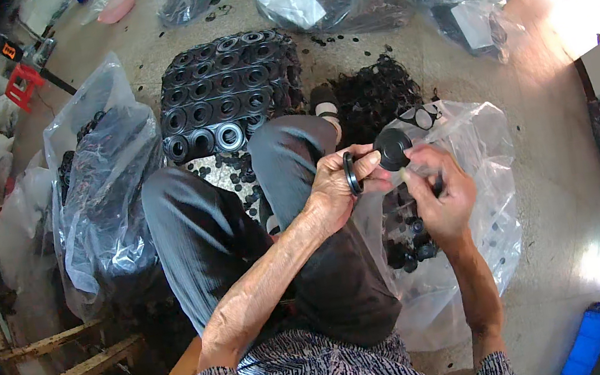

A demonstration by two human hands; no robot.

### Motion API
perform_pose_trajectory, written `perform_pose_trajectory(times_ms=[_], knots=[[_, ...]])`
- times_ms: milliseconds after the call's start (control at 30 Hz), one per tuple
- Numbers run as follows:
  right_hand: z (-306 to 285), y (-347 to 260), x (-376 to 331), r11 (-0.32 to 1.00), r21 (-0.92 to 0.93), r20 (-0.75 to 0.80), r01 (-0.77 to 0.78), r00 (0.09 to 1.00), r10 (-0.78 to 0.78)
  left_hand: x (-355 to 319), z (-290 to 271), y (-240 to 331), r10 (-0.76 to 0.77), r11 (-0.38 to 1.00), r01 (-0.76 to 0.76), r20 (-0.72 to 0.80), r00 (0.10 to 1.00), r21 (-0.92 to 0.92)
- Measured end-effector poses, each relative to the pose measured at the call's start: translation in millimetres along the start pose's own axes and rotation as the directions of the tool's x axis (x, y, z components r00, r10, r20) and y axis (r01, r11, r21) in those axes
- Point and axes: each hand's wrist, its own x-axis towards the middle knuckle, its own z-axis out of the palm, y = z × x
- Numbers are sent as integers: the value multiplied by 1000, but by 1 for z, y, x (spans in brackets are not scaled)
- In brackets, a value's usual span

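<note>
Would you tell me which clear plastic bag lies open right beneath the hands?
The bag at the person's right, under the right hand, gapes open showing black parts; the others sit farther away.

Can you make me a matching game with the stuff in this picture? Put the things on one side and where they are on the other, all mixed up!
Things:
1. black ring
2. black round disc
3. red stool
4. blue crate

Places:
A. far off at the upper left, on the floor
B. in the left hand, round its fingers
C. at the lower right, on the floor
D. between both hands, above the clear plastic bag, with the right hand working at it

Pairs: 1-B, 2-D, 3-A, 4-C
</note>
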Motion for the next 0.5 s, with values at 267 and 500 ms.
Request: perform_pose_trajectory(times_ms=[267,500], knots=[[15,1,1,956,76,31,-283,959,282,4,-1,-13,192,959,-187,-4,981,212],[15,4,3,901,206,118,-382,923,365,4,-1,-16,236,913,-221,-3,972,344]])
